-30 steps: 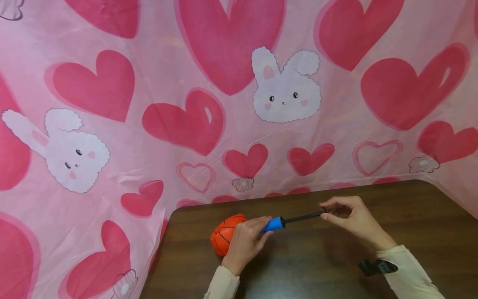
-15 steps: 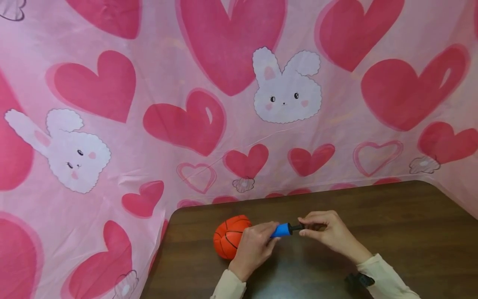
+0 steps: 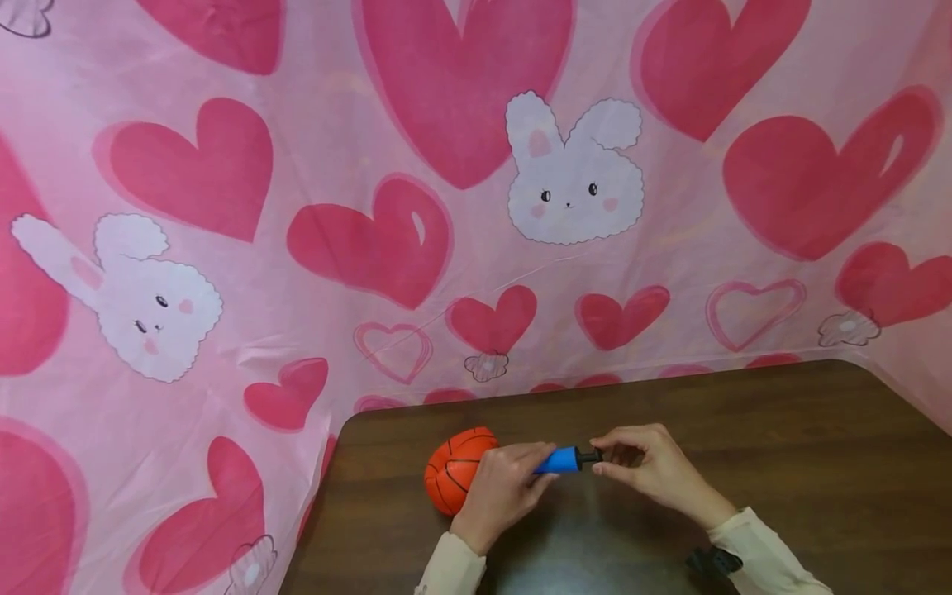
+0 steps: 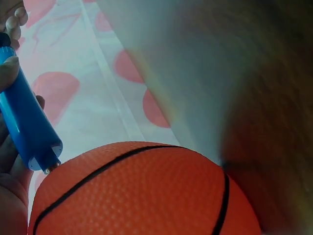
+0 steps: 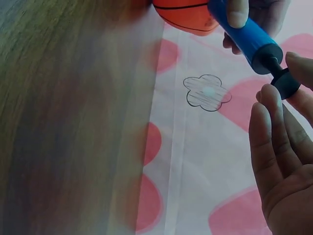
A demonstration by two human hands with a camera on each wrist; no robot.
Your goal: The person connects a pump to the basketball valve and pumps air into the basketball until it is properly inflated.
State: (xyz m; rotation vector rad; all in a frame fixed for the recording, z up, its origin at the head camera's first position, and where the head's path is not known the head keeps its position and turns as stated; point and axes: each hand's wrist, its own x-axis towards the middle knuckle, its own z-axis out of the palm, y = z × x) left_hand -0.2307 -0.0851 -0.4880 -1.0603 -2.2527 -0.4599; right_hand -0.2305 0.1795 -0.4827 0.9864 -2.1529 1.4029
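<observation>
A small orange basketball with black lines lies on the table, its shape dented and not fully round in the head view. My left hand grips the blue barrel of a hand pump, whose nozzle end meets the ball in the left wrist view. With thumb and fingertips my right hand pinches the pump's black end handle. Only a short length of the black rod shows between barrel and handle. The left palm hides part of the barrel and the ball's near right side.
The brown wood-grain table has rounded far corners. Close behind it and along its left side hangs a pink cloth printed with hearts and rabbit faces. A black strap hangs at the right wrist.
My right hand has moved left and slightly down, sliding the long black rod into the blue barrel. The left hand, pump and ball have shifted slightly right. Grips are unchanged.
</observation>
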